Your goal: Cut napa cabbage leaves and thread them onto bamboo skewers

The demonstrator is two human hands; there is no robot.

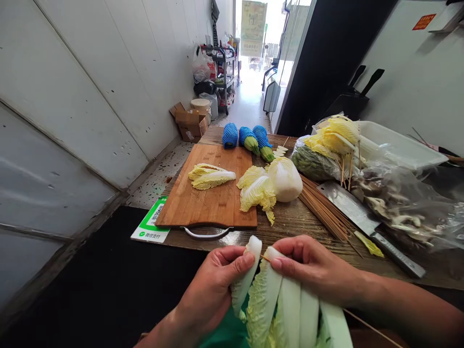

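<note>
Cabbage strip [238, 292] is standing steeply in the left hand [213, 280], on the person's side of the cutting board [210, 208], near its right corner. This hand is pinching it firmly between thumb and curled fingers. The right hand [319, 266], also nearly closed, is gripping a row of other strips [290, 304], which a thin stick [369, 326] seems to be crossing. The stick is sloping from upper left to lower right, crosswise to the strips, and its short end is pointing toward the left hand's strip, just beside it. Whether it is already piercing this strip, I cannot tell.
</note>
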